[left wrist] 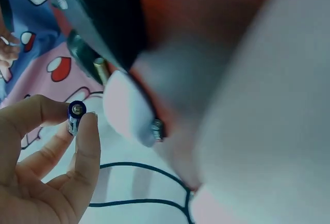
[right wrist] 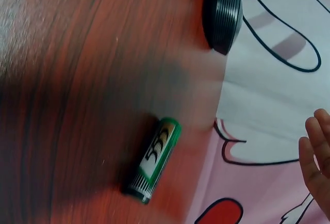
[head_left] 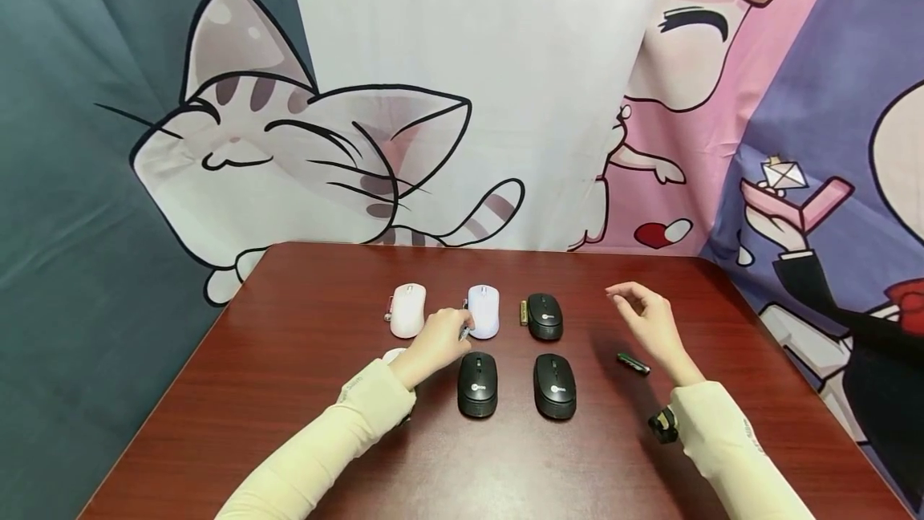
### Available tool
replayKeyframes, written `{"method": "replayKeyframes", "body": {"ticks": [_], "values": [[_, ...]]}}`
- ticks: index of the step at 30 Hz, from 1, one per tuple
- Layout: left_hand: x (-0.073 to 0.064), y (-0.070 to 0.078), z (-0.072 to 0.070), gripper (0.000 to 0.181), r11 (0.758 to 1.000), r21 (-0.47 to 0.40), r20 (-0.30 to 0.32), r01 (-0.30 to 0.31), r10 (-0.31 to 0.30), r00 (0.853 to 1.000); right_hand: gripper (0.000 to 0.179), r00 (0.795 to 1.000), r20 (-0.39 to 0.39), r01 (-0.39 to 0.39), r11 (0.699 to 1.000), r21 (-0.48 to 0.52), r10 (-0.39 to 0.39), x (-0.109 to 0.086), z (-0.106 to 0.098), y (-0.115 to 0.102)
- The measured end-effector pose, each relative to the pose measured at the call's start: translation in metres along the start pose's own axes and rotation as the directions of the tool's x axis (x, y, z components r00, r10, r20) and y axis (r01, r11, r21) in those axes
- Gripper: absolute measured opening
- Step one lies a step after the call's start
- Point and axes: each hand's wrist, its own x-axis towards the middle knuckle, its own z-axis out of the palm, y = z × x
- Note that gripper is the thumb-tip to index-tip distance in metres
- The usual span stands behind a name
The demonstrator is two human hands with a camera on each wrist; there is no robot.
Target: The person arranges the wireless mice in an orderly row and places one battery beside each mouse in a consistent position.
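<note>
My left hand (head_left: 435, 346) pinches a small dark-blue battery (left wrist: 74, 123) between thumb and fingertips, its end turned to the left wrist camera. That hand is over the table between a white mouse (head_left: 408, 311) and a pale lavender mouse (head_left: 484, 311), just behind a front black mouse (head_left: 477, 385). My right hand (head_left: 653, 329) is raised above the table's right side, fingers loosely bent and holding nothing. Beneath it lies a green battery (head_left: 634, 363), marked 500 in the right wrist view. Another white mouse (head_left: 393, 355) is mostly hidden by my left arm.
Two more black mice (head_left: 545, 317) (head_left: 555, 387) stand right of centre. A gold battery (head_left: 524, 312) lies beside the rear one, and a small battery (left wrist: 158, 130) beside the lavender mouse. A printed cloth (head_left: 476, 46) hangs behind the brown table (head_left: 303, 287).
</note>
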Motion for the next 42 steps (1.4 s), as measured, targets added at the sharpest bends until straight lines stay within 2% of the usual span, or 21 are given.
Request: {"method": "replayKeyframes", "body": {"ticks": [8,13,17,22,29,33,38,42], "values": [[-0.008,-0.011,0.007,0.022,0.999,-0.038,0.054,0.003,-0.001,0.999,0.015,0.995,0.099,0.029,1.000,0.008,-0.030,0.002,0.014,-0.017],[-0.009,-0.015,0.007,0.021,0.997,-0.078,0.064,0.020,-0.015,0.998,0.015,0.991,0.127,0.044,0.998,0.036,-0.048,0.000,0.026,-0.029],[-0.009,-0.019,0.006,0.021,0.987,-0.154,0.052,0.042,-0.035,0.998,0.014,0.988,0.141,0.050,0.997,0.057,-0.058,-0.004,0.039,-0.037],[-0.011,-0.023,0.003,0.022,0.983,-0.176,0.011,0.044,-0.042,0.999,0.013,0.980,0.190,0.055,0.997,0.062,-0.066,-0.011,0.060,-0.053],[-0.016,-0.023,0.004,0.019,0.985,-0.157,0.088,0.072,-0.058,0.994,0.012,0.958,0.260,0.117,0.992,0.043,-0.124,-0.015,0.078,-0.079],[-0.018,-0.024,0.007,0.015,0.990,-0.116,0.112,0.081,-0.068,0.991,0.012,0.942,0.302,0.143,0.989,0.040,-0.148,-0.018,0.090,-0.091],[-0.020,-0.023,0.011,0.016,0.993,-0.071,0.137,0.092,-0.082,0.987,0.012,0.910,0.362,0.205,0.978,0.026,-0.200,-0.026,0.106,-0.102],[-0.021,-0.018,0.010,0.017,0.992,-0.069,0.160,0.109,-0.097,0.982,0.013,0.889,0.404,0.235,0.972,-0.005,-0.213,-0.032,0.116,-0.109]]}}
